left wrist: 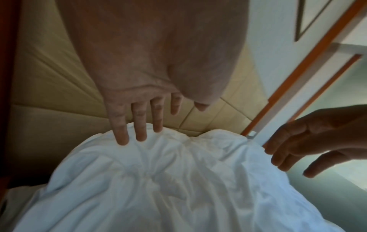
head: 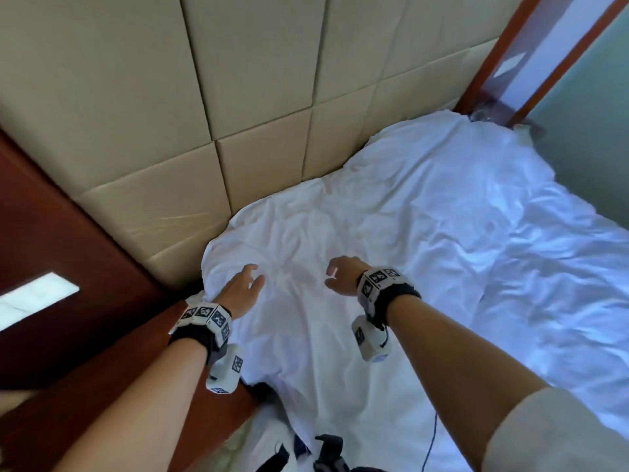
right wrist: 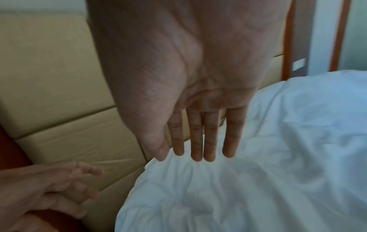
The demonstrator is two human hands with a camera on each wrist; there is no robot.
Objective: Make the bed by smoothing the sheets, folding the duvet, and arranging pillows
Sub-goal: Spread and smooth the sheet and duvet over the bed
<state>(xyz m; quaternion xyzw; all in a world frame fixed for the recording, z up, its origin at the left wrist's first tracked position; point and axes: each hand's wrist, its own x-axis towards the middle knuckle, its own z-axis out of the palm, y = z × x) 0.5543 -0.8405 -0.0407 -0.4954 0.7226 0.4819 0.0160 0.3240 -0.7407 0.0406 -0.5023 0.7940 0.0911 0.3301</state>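
Observation:
A white, wrinkled duvet (head: 425, 233) covers the bed up to the headboard; its near-left corner is bunched with creases. My left hand (head: 253, 275) hovers just over that corner, fingers spread and relaxed, holding nothing. My right hand (head: 332, 274) hangs a short way to its right, also loose and empty. In the left wrist view the left hand (left wrist: 158, 125) has its fingertips at the duvet (left wrist: 178, 188) edge, with the right hand (left wrist: 298, 146) beside it. The right wrist view shows the right hand (right wrist: 178, 153) with straight fingers above the duvet (right wrist: 258, 172). No pillow is in view.
A padded beige headboard (head: 238, 97) runs behind the bed. Dark red wood panelling (head: 68, 250) stands at the left, close to the duvet corner. A wooden frame (head: 493, 63) and small glass items (head: 483, 114) sit at the far corner. Black gear and a cable (head: 326, 451) lie below.

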